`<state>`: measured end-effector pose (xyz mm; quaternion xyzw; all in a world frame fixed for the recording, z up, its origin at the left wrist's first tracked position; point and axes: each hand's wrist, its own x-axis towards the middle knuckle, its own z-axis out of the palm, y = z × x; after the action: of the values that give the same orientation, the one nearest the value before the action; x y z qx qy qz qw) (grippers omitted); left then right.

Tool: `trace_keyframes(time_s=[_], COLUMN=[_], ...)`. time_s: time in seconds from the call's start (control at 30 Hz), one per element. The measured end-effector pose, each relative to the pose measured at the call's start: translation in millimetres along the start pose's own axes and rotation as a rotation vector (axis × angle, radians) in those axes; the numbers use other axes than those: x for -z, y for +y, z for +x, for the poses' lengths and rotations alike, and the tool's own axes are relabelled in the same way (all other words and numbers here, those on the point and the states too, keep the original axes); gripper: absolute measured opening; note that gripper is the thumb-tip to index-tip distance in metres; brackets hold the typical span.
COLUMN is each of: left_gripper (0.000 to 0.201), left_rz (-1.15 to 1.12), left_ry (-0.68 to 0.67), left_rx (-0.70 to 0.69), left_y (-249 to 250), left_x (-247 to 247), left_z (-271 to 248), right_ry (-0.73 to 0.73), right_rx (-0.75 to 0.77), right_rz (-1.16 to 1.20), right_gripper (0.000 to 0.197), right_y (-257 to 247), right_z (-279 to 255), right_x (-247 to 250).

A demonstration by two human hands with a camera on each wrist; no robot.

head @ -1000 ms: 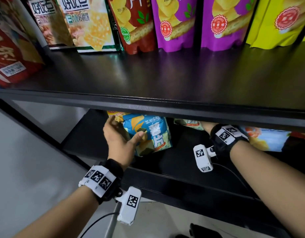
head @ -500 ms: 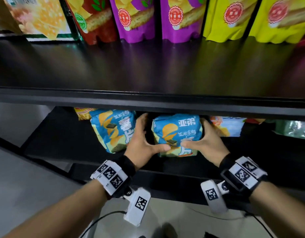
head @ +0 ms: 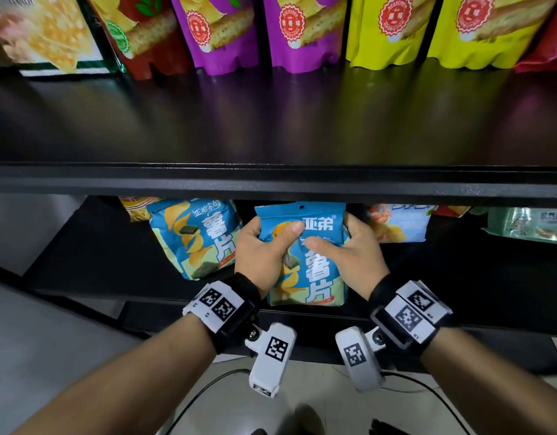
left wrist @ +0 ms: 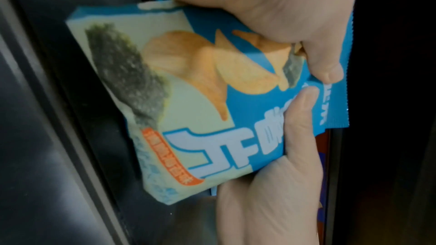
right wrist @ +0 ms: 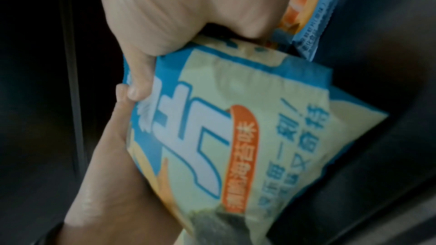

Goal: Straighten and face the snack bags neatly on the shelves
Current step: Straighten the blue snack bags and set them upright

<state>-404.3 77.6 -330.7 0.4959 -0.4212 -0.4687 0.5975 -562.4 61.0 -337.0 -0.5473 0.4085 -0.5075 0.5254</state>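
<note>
A blue potato-chip bag (head: 315, 274) stands front-facing near the front of the black lower shelf (head: 92, 265). Both hands hold it by its upper part. My left hand (head: 266, 244) grips its left side, thumb across the front. My right hand (head: 338, 244) grips the right side, thumb on the front too. In the left wrist view the bag (left wrist: 188, 100) is pinched between the left hand (left wrist: 271, 10) and the right hand (left wrist: 283, 183). The right wrist view shows the bag (right wrist: 212, 146) under the right hand (right wrist: 177, 10). A matching blue bag (head: 195, 237) leans just to the left.
The upper shelf edge (head: 271, 183) overhangs the hands. On it stand red (head: 151, 36), purple (head: 302, 29) and yellow bags (head: 387, 29). On the lower shelf are an orange bag (head: 136, 208) at the back left, a light blue bag (head: 396, 224) and a green bag (head: 522, 222) to the right.
My left hand left the left blue bag and joined the right hand on the second blue bag. Together they drew it forward toward the shelf's front edge.
</note>
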Motion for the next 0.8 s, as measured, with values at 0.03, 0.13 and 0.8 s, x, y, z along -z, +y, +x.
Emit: trace_keyframes(time_s=[0.03,0.13,0.8], left_gripper=[0.029,0.027,0.053], left_rz=[-0.025,-0.002,0.197], left_ry=[0.009,0.037,-0.167], left_rx=[0.007,0.034,0.234], left_y=[1.5,4.5,3.9], left_x=[-0.5,0.9,31.3], left_z=[-0.9,-0.6,-1.8], right_ry=[0.011,0.045,-0.028], right_rx=[0.011,0.019,-0.374], right_rz=[0.021,0.023,0.111], right_gripper=[0.029,0.018,0.063], right_y=[0.4,1.8,-25.0], right_z=[-1.1,-1.9,-17.8], right_x=[-3.0,-10.6,4.6])
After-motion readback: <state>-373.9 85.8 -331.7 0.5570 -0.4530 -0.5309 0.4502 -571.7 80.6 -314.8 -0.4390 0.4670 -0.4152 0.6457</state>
